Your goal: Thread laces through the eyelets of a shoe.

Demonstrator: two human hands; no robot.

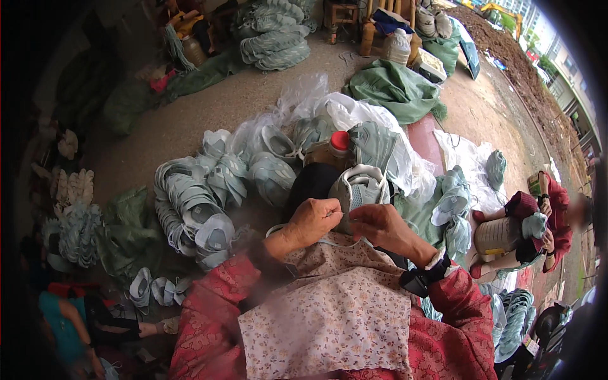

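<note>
In front of my lap stands a pale grey-green shoe upper [360, 190] with a light padded collar. My left hand [309, 223] is closed in a pinch at its near left side. Close by, my right hand [387, 229] has its thumb and fingers pressed together at the upper's near end. A thin white cord [334, 243] runs below and between both hands and shows again beyond my left hand; the fingertips hide where it is gripped. A flowered apron [329, 310] covers my lap.
Stacked shoe uppers [190, 199] lie to the left, with others around clear plastic [304, 95]. A red-capped bottle [340, 140] stands just behind the upper. A green sack [396, 88] lies farther back. At right sits a person in red [557, 202]; another in teal [66, 329] is lower left.
</note>
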